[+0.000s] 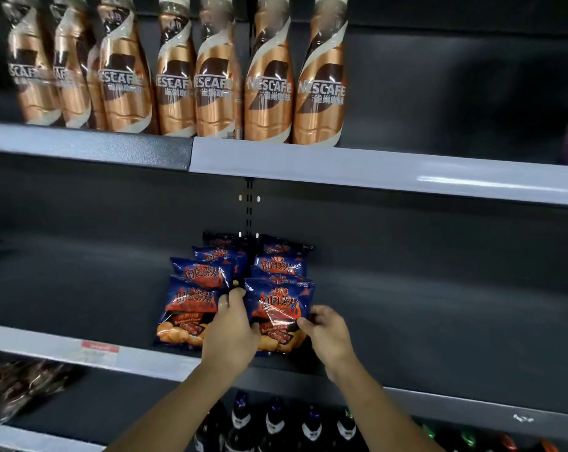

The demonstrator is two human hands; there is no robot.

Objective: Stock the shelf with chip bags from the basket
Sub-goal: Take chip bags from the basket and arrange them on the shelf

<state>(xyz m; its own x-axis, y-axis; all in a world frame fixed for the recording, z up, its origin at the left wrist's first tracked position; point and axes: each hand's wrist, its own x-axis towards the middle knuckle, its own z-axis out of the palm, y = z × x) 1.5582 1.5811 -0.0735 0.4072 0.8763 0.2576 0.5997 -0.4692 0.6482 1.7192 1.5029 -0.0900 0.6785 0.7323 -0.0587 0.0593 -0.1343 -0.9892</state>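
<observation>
Dark bottles (276, 422) stand closest to me, on the lowest level under my forearms, with dark, blurred packets (18, 380) off to the left on that same level. Above them runs the grey front lip of the middle shelf (31, 340), carrying a red-and-white price tag (95, 349).

Both my hands reach over that lip. My left hand (230, 324) sits between the two front bags, back toward me, its fingers curled round the left edge of the front right chip bag (277, 305). My right hand (328, 334) pinches the same bag at its lower right edge, thumb on the printed face and fingers tucked behind. The bag stands upright near the front of the shelf, blue with orange flames and a picture of chips at the bottom.

Just beside it on the left, the front left chip bag (186, 311) stands upright too, touching my left hand. Behind these two, more bags (279, 265) of the same kind line up in two rows running back to the dark rear panel, where a slotted upright strip (249, 207) runs vertically.

Farther up, the upper shelf (374, 168) holds a row of copper-coloured Nescafé bottles (269, 86), crowded shoulder to shoulder on its left and middle stretch.
</observation>
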